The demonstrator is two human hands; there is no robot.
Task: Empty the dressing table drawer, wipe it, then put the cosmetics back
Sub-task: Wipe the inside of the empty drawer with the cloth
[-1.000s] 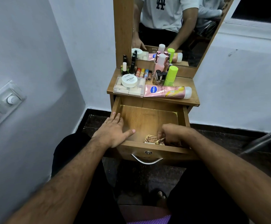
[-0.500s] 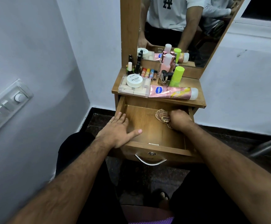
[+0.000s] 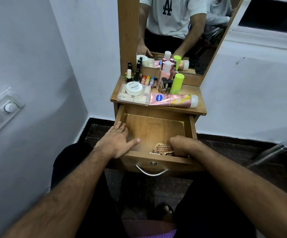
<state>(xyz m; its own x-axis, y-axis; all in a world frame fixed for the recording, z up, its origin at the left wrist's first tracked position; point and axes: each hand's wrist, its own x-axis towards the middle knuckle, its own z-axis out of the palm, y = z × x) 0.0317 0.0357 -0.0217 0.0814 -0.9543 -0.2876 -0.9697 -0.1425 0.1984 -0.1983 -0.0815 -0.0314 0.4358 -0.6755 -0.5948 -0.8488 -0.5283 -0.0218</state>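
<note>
From up here I read the step as the wiping stage: the pulled-out wooden drawer (image 3: 153,133) at centre frame holds no cosmetics, only the rag. At centre left my left hand (image 3: 117,141) lies flat on the drawer's left front corner, fingers straight and spread, thumb pointing in over the floor of it, gripping nothing, just bracing. To its right, at the drawer's near right corner, my right hand (image 3: 180,146) has its grip curled round the checked brown-and-cream cloth (image 3: 161,148), which is bunched against the front wall.

To wipe well, I judge the cloth should be kept pressed flat to the wood and swept into all four corners, the left ones too, while the left hand steadies the drawer so it neither slides shut nor tips.

The cosmetics wait on the wooden counter (image 3: 198,107) above the drawer, in the upper middle of the frame. From left: dark nail-polish bottles (image 3: 136,73), a clear plastic box (image 3: 132,97) with a round white nail-polish remover jar (image 3: 134,88) on top, small coloured lip balms (image 3: 147,81), a pink bottle with a white cap (image 3: 166,71), a lime-green bottle (image 3: 177,83), and a pink lotion tube (image 3: 172,100) lying on its side near the counter's front edge. That tube could be nudged off on a back stroke. The tall mirror (image 3: 182,31) stands behind.
</note>
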